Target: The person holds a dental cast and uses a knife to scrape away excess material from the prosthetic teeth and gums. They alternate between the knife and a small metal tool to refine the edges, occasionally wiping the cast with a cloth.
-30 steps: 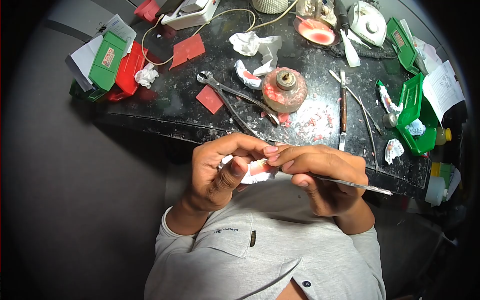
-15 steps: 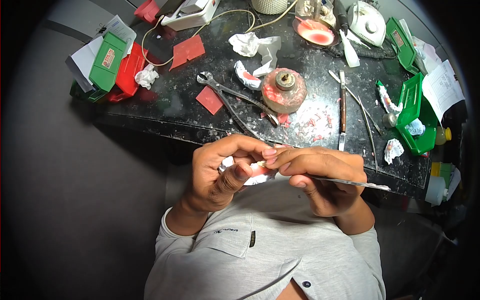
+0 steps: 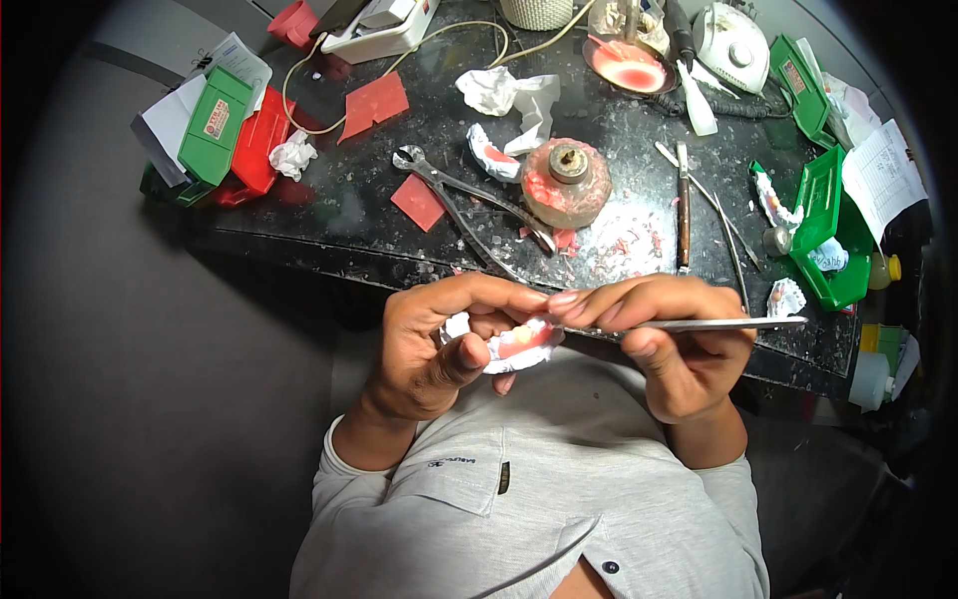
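Note:
My left hand [image 3: 424, 344] is closed around a white plaster dental cast [image 3: 514, 361] with pink wax and a few yellowish teeth on it. In my right hand [image 3: 689, 344] is a thin metal wax carver [image 3: 738, 324], held nearly level between thumb and fingers. Its handle end sticks out to the right, and its working end points left at the right side of the cast. My right fingertips are close to my left index fingertip above the cast. Both hands are in front of the grey shirt, just off the bench edge.
On the black bench [image 3: 329, 210] stands a glass spirit lamp [image 3: 567, 185] beside wax shavings [image 3: 634, 245]. Pliers [image 3: 459, 200], pink wax sheets [image 3: 376, 104], a brown-handled knife [image 3: 684, 210] and another cast [image 3: 492, 153] lie around it. Green bins [image 3: 823, 230] stand at right, a red bin [image 3: 261, 145] at left.
My right hand has shifted right and away from the cast, turning the carver more level. More of the cast's pink wax and teeth now shows. My left hand stays nearly in place.

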Demonstrator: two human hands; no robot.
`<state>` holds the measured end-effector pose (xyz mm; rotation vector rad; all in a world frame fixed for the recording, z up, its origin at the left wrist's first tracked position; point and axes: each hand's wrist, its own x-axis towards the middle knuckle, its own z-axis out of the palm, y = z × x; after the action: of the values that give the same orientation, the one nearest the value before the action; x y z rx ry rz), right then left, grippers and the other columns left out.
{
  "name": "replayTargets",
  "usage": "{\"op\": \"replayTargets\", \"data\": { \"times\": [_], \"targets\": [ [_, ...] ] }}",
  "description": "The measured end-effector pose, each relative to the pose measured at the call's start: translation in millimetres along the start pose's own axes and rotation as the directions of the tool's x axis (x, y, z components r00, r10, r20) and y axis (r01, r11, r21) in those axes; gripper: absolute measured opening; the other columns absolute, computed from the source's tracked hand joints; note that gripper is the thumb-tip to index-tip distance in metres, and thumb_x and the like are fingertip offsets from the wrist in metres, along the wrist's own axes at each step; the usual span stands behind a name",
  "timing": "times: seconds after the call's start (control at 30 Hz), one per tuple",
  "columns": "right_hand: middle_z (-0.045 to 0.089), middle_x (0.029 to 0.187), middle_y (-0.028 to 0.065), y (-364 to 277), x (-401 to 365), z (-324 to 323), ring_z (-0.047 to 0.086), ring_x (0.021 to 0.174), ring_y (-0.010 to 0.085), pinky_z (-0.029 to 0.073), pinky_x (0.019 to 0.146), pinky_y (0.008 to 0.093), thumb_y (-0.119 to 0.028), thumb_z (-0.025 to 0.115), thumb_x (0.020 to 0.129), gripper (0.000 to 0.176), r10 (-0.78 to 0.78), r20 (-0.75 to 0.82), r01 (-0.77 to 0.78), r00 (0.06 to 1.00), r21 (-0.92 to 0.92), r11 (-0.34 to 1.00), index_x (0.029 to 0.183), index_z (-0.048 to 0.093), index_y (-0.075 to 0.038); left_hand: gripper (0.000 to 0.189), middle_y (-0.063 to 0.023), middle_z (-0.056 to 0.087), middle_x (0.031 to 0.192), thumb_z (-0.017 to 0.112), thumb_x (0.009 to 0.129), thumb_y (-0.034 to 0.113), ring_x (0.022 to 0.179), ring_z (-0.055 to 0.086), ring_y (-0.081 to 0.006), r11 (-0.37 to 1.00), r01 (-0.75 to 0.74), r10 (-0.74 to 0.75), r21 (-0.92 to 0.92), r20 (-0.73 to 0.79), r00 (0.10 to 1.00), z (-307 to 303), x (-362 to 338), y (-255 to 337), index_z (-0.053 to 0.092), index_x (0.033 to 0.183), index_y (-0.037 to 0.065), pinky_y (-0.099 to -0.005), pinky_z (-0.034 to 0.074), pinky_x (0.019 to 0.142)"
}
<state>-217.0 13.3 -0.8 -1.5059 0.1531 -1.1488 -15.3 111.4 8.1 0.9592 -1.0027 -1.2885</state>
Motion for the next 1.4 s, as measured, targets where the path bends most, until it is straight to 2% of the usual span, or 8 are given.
{"op": "replayTargets", "data": {
  "times": [0.1,0.17,0.3,0.37,0.5,0.67,0.77,1.4],
  "targets": [
    [0.072,0.091,0.0287,0,2,-4,0.075,0.092,0.0371,0.06,0.089,0.0506,0.002,0.073,0.089,0.017,-0.013,-0.105,0.021,0.994,0.079,0.997,0.096,0.065,0.016,0.078,-0.0284,0.069,0.107,0.068,0.09,0.062,0.072,0.07,-0.0169,0.998,-0.039,0.038,0.049,0.023,0.999,-7,3,-6,0.066,0.116,-0.012,-0.0248,0.058,0.056],
    [0.071,0.088,0.0275,6,5,-12,0.075,0.091,0.0378,0.059,0.089,0.0563,-0.005,0.075,0.091,0.024,-0.265,-0.015,0.265,0.964,-0.014,0.964,0.095,0.062,0.015,0.082,-0.0345,0.067,0.11,0.065,0.09,0.064,0.068,0.071,-0.0189,0.996,-0.057,0.055,0.073,0.035,0.998,-10,7,-7,0.065,0.116,-0.014,-0.026,0.059,0.054],
    [0.068,0.084,0.0234,5,-13,-7,0.074,0.091,0.0407,0.059,0.086,0.0614,-0.015,0.073,0.095,0.032,-0.205,-0.057,0.208,0.977,0.062,0.976,0.099,0.054,0.011,0.075,-0.0386,0.059,0.124,0.069,0.093,0.056,0.068,0.069,-0.0178,0.995,-0.104,0.104,-0.01,0.097,0.99,-16,10,-9,0.062,0.121,-0.013,-0.0251,0.059,0.055],
    [0.068,0.08,0.0198,1,-17,-3,0.075,0.093,0.0403,0.059,0.088,0.0591,-0.015,0.073,0.094,0.031,-0.148,-0.161,0.162,0.976,0.082,0.983,0.098,0.054,0.009,0.069,-0.0393,0.058,0.125,0.075,0.092,0.045,0.071,0.069,-0.0179,0.986,-0.167,0.166,-0.006,0.134,0.977,-15,11,-7,0.059,0.123,-0.014,-0.0247,0.059,0.055],
    [0.07,0.081,0.0202,-2,-9,-8,0.075,0.096,0.0391,0.059,0.091,0.0537,-0.013,0.074,0.093,0.027,-0.177,0.001,0.176,0.984,-0.112,0.978,0.098,0.058,0.008,0.058,-0.0345,0.064,0.111,0.08,0.089,0.034,0.073,0.068,-0.0203,0.987,-0.13,0.131,-0.098,0.004,0.991,-10,8,-8,0.047,0.115,-0.006,-0.0255,0.059,0.054],
    [0.074,0.096,0.0213,-14,-2,-2,0.074,0.101,0.0389,0.058,0.094,0.0529,-0.006,0.077,0.089,0.027,-0.114,0.114,0.145,0.987,-0.315,0.938,0.11,0.064,0.007,0.049,-0.0276,0.068,0.108,0.08,0.09,0.033,0.077,0.069,-0.0188,0.96,-0.104,0.125,-0.26,0.067,0.99,-15,5,-16,0.05,0.112,0.001,-0.0278,0.059,0.063],
    [0.073,0.107,0.021,-15,7,1,0.074,0.104,0.0364,0.059,0.095,0.0503,-0.003,0.077,0.087,0.028,-0.164,0.266,0.262,0.95,-0.39,0.883,0.111,0.066,0.005,0.055,-0.0267,0.066,0.107,0.071,0.092,0.048,0.087,0.069,-0.023,0.979,-0.19,0.195,-0.072,0.068,0.978,-12,5,-16,0.047,0.115,0.003,-0.0253,0.057,0.053],
    [0.072,0.104,0.0234,-14,-4,15,0.074,0.102,0.0349,0.061,0.089,0.0457,0.002,0.068,0.092,0.018,-0.122,0.186,0.179,0.975,-0.335,0.925,0.11,0.065,0.007,0.058,-0.0356,0.059,0.12,0.055,0.101,0.052,0.09,0.071,-0.0269,0.959,-0.276,0.283,-0.062,0.141,0.949,-22,18,-25,0.047,0.125,0.0,-0.0268,0.06,0.059]
  ]
}}
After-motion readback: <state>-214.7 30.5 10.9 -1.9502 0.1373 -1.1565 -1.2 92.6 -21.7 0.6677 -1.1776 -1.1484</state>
